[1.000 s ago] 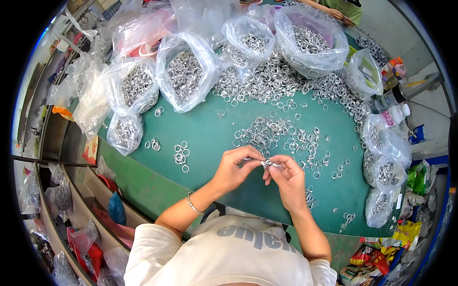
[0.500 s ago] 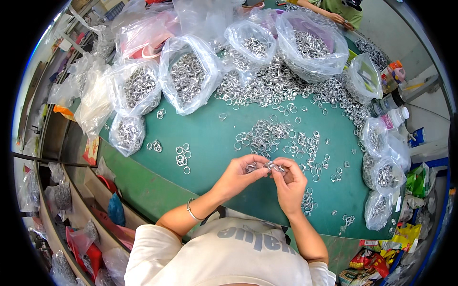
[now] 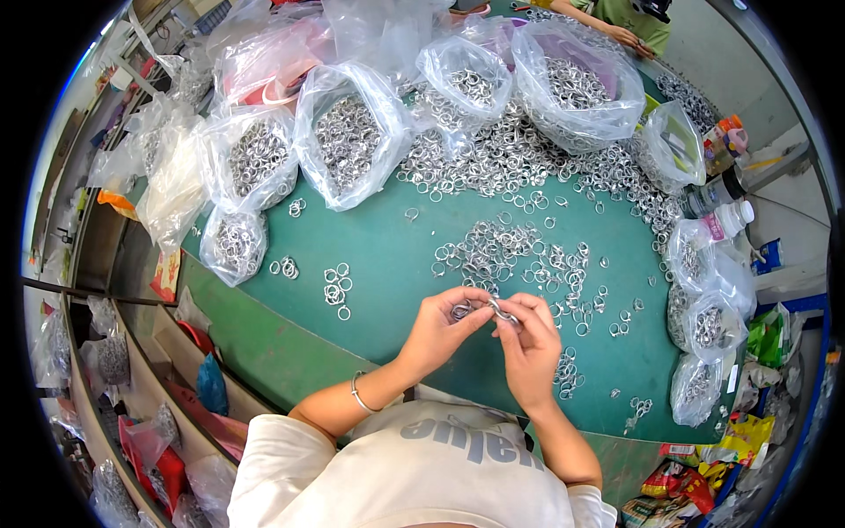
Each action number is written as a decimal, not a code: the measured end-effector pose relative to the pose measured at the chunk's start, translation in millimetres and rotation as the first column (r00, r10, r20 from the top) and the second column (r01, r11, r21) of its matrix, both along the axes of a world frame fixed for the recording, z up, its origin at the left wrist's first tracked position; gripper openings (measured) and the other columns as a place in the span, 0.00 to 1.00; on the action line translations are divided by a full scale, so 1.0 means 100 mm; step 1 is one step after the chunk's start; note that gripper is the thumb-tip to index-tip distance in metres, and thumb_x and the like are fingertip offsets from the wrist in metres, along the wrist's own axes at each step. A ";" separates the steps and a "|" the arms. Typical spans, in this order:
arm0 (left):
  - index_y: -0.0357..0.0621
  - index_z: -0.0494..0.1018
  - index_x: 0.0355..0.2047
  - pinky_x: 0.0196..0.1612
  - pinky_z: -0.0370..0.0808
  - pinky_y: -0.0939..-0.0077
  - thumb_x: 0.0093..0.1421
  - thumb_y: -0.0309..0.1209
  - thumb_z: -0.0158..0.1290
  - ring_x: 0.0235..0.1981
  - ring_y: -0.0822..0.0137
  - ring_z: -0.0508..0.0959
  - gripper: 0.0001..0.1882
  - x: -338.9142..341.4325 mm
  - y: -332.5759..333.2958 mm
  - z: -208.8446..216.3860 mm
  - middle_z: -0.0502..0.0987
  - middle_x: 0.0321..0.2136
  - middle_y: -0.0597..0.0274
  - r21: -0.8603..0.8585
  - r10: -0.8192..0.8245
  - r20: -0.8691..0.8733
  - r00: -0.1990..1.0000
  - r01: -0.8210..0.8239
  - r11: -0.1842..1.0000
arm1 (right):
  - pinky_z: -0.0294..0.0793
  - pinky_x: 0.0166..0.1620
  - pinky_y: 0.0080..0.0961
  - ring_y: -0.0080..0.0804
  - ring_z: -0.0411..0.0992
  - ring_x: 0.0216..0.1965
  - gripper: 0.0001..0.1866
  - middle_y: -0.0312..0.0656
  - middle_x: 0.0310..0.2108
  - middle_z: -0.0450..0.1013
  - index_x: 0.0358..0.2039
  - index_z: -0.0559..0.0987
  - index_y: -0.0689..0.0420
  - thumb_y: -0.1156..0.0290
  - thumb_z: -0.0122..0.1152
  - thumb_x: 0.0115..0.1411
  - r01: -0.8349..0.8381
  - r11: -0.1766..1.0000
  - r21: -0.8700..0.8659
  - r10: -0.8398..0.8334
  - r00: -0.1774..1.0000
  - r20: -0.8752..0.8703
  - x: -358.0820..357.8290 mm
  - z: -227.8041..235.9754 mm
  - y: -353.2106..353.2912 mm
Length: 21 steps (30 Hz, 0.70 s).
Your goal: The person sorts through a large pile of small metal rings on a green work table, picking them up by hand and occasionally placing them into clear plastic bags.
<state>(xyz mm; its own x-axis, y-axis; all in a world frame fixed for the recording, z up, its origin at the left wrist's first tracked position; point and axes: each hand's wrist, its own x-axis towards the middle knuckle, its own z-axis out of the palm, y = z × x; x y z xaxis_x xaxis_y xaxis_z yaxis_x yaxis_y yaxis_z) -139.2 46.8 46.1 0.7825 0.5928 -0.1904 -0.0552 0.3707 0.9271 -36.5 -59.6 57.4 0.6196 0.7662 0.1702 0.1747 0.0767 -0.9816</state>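
Silvery metal rings (image 3: 503,311) are pinched between the fingertips of both hands, held just above the green table (image 3: 387,255). My left hand (image 3: 446,327) is closed, with several more rings curled in its palm. Fingers of my right hand (image 3: 531,339) close on the same small row of rings from the other side. Just beyond my hands lies a loose pile of rings (image 3: 488,251), spreading to the right. A small group of rings (image 3: 337,286) lies flat to the left of my left hand. My fingers partly hide the held rings.
Clear plastic bags full of rings (image 3: 346,145) stand along the far side, beside a large heap (image 3: 493,158). Smaller ring bags (image 3: 707,326) line the right edge, near a bottle (image 3: 731,218). Another person's hands (image 3: 627,39) are at the far right. Shelves (image 3: 132,361) stand left.
My right hand has shifted slightly, and the rings between my fingertips have turned to a steeper slant. My left hand has barely moved.
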 end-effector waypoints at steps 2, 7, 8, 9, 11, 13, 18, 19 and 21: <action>0.33 0.71 0.47 0.35 0.71 0.87 0.59 0.24 0.56 0.32 0.81 0.72 0.16 0.00 0.00 0.06 0.75 0.33 0.66 -0.019 -0.010 -0.007 1.000 0.010 1.000 | 0.73 0.35 0.22 0.30 0.72 0.36 0.14 0.46 0.43 0.67 0.45 0.76 0.66 0.85 0.53 0.57 0.028 1.000 0.006 -0.028 0.960 0.278 -0.02 0.03 0.01; 0.33 0.72 0.48 0.33 0.70 0.86 0.61 0.27 0.54 0.31 0.81 0.71 0.16 -0.02 -0.04 0.05 0.75 0.32 0.68 -0.007 0.014 -0.028 1.000 -0.015 1.000 | 0.74 0.37 0.25 0.36 0.72 0.40 0.17 0.50 0.50 0.64 0.49 0.73 0.65 0.85 0.51 0.58 -0.040 0.998 -0.052 0.061 0.843 0.534 -0.06 0.03 0.00; 0.33 0.72 0.47 0.31 0.69 0.87 0.62 0.28 0.53 0.30 0.82 0.70 0.15 -0.02 -0.02 0.06 0.75 0.32 0.69 -0.013 0.003 -0.049 0.999 -0.004 1.000 | 0.74 0.38 0.26 0.36 0.72 0.40 0.18 0.50 0.51 0.64 0.50 0.72 0.66 0.84 0.51 0.58 -0.051 0.997 -0.053 0.072 0.821 0.567 -0.04 0.03 -0.01; 0.33 0.73 0.47 0.30 0.68 0.88 0.62 0.29 0.53 0.29 0.82 0.69 0.15 -0.03 0.00 0.07 0.75 0.32 0.69 -0.018 -0.008 -0.070 0.998 0.007 1.000 | 0.74 0.38 0.25 0.36 0.72 0.39 0.17 0.50 0.51 0.65 0.50 0.72 0.66 0.83 0.51 0.59 -0.069 0.997 -0.036 0.078 0.879 0.471 -0.02 0.03 -0.02; 0.33 0.73 0.46 0.28 0.66 0.88 0.63 0.30 0.52 0.27 0.83 0.67 0.14 -0.07 0.03 0.03 0.75 0.31 0.70 -0.107 -0.027 -0.001 1.000 0.027 0.994 | 0.74 0.39 0.24 0.35 0.72 0.38 0.17 0.50 0.50 0.66 0.50 0.71 0.67 0.82 0.52 0.59 -0.104 0.995 0.005 0.099 0.959 0.264 0.03 0.04 -0.04; 0.34 0.74 0.45 0.27 0.64 0.89 0.64 0.30 0.51 0.25 0.83 0.65 0.14 -0.07 0.03 0.02 0.75 0.31 0.70 -0.162 -0.036 0.026 0.999 0.040 0.986 | 0.73 0.37 0.22 0.29 0.72 0.38 0.13 0.47 0.47 0.68 0.46 0.71 0.67 0.79 0.52 0.61 -0.051 0.998 0.019 0.051 0.998 0.025 0.03 -0.01 -0.03; 0.34 0.75 0.44 0.30 0.67 0.86 0.64 0.27 0.50 0.28 0.79 0.68 0.12 -0.05 0.02 0.03 0.74 0.36 0.65 -0.030 -0.048 -0.050 0.998 0.046 0.998 | 0.71 0.33 0.18 0.25 0.73 0.36 0.08 0.40 0.36 0.73 0.41 0.72 0.65 0.76 0.53 0.63 -0.044 0.999 -0.014 0.034 0.913 -0.406 0.08 -0.02 0.03; 0.34 0.76 0.44 0.32 0.69 0.84 0.63 0.27 0.50 0.30 0.78 0.69 0.12 -0.04 0.00 0.04 0.74 0.37 0.64 0.057 -0.027 -0.014 1.000 0.028 0.998 | 0.71 0.34 0.18 0.25 0.73 0.35 0.08 0.39 0.34 0.74 0.40 0.72 0.65 0.75 0.52 0.63 -0.040 0.999 -0.024 0.026 0.909 -0.416 0.09 -0.02 0.04; 0.34 0.76 0.44 0.36 0.71 0.82 0.63 0.25 0.49 0.34 0.75 0.72 0.11 -0.02 -0.03 0.05 0.73 0.40 0.61 0.226 0.004 0.065 0.998 -0.019 0.974 | 0.70 0.33 0.17 0.22 0.72 0.34 0.08 0.38 0.32 0.74 0.39 0.74 0.63 0.73 0.53 0.64 -0.121 0.990 -0.074 0.071 0.873 -0.482 0.15 -0.04 0.03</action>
<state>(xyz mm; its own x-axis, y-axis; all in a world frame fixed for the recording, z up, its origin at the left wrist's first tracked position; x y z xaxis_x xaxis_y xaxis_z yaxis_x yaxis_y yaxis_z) -141.5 43.4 50.9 0.7814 0.6240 -0.0003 -0.1195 0.1502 0.9814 -21.3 -57.1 53.9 0.5288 0.8231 -0.2069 -0.3204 -0.0322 -0.9467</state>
